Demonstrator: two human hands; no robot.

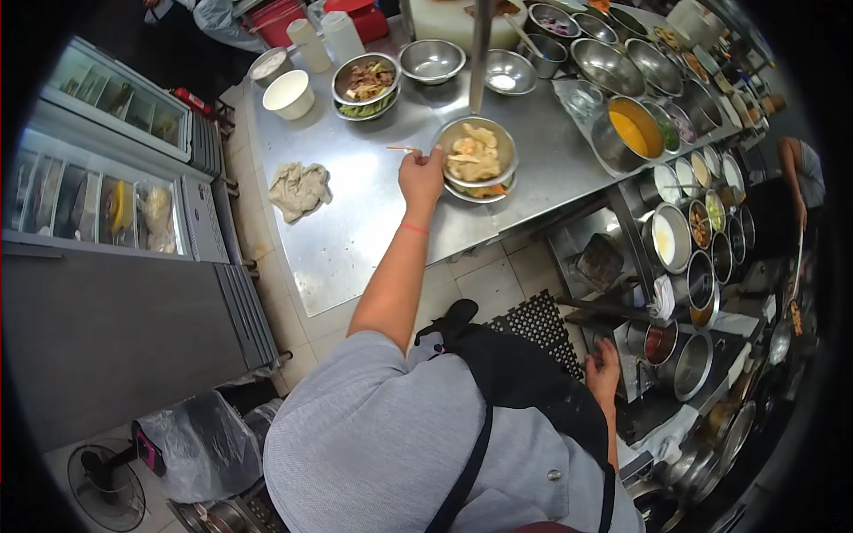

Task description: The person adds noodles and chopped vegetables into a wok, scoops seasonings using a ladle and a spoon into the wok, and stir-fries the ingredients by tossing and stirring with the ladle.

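Observation:
My left hand point(421, 182) reaches over the steel table point(355, 200), its fingers closed on the rim of a metal bowl point(474, 153) with pale battered-looking pieces in it. That bowl sits on top of a second metal bowl point(480, 197) holding orange and green vegetables. A thin orange strip point(402, 148) shows just beyond my fingers. My right hand point(603, 369) hangs low at my right side, fingers apart and slightly curled, with nothing in it, near the metal pots of the side counter.
On the table are a crumpled cloth point(299, 190), a white tub point(289, 95), stacked bowls with meat point(365, 80) and a pot of orange liquid point(627, 133). Food containers point(671, 237) line the right counter. A person's arm point(793, 182) shows far right; a fridge point(98, 191) stands left.

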